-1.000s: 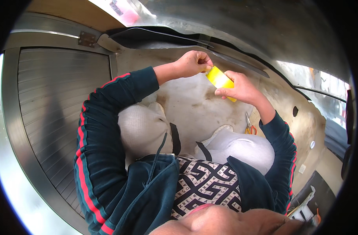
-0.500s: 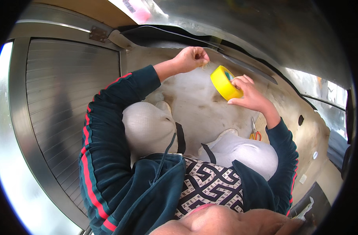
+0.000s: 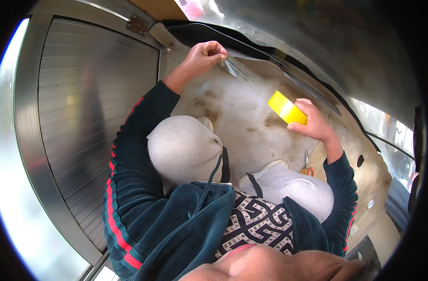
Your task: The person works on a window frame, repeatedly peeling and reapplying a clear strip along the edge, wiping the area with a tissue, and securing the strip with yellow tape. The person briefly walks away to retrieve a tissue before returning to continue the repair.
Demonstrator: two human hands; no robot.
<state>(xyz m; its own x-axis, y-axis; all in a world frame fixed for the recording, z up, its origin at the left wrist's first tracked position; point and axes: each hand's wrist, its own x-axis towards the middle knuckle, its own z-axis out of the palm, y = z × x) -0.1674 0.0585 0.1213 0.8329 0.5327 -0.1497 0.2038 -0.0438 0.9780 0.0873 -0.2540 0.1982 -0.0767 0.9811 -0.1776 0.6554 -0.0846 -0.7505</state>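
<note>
A yellow roll of tape (image 3: pixel 285 107) is gripped in my right hand (image 3: pixel 312 121), its thumb on the near edge and the other fingers at the far side. My left hand (image 3: pixel 205 55), farther off and to the left, pinches the loose end of the tape. Between the two hands a clear strip of tape (image 3: pixel 244 72) is stretched out, gathered narrow at the left fingers and wider toward the roll. Both hands are raised above a pale, stained surface (image 3: pixel 242 136).
Orange-handled scissors (image 3: pixel 307 169) lie near my right knee. A ribbed metal panel (image 3: pixel 97 112) in a frame stands on the left. Dark sheet material (image 3: pixel 214 38) runs along the far edge, below a shiny metal surface (image 3: pixel 326 42). A small white disc (image 3: pixel 370 204) lies at right.
My left hand has moved left and away, drawing out a clear strip of tape. My right hand has shifted slightly right and nearer, turning the roll so its hole no longer shows.
</note>
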